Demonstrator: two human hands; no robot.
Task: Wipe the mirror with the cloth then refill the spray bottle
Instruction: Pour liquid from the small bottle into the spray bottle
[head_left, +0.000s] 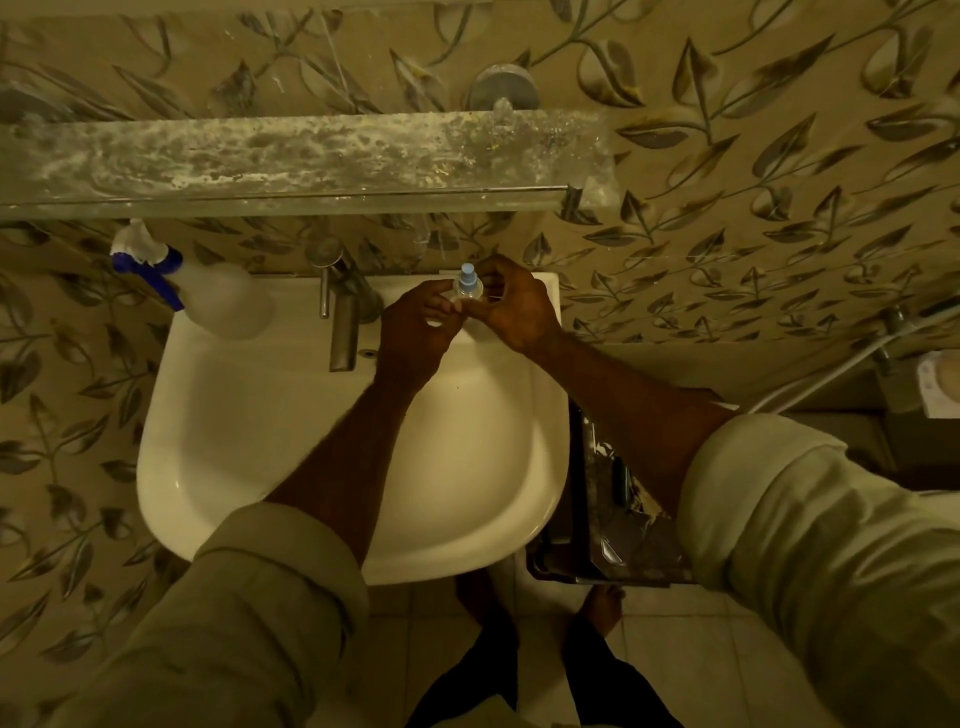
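Note:
A small clear spray bottle (467, 285) with a pale blue pump top stands at the back right rim of the white sink (218, 467). My left hand (418, 330) wraps the bottle's lower body from the left. My right hand (511, 306) pinches the bottle at its neck and top from the right. A larger translucent trigger sprayer (208, 296) with a blue and white head lies on the sink's back left corner. No cloth or mirror is visible in this view.
A metal tap (344, 317) juts over the basin just left of my hands. A dusty glass shelf (291, 156) spans the leaf-patterned wall above. A dark cluttered stand (613, 499) sits right of the sink. A hose (852, 358) hangs at the far right.

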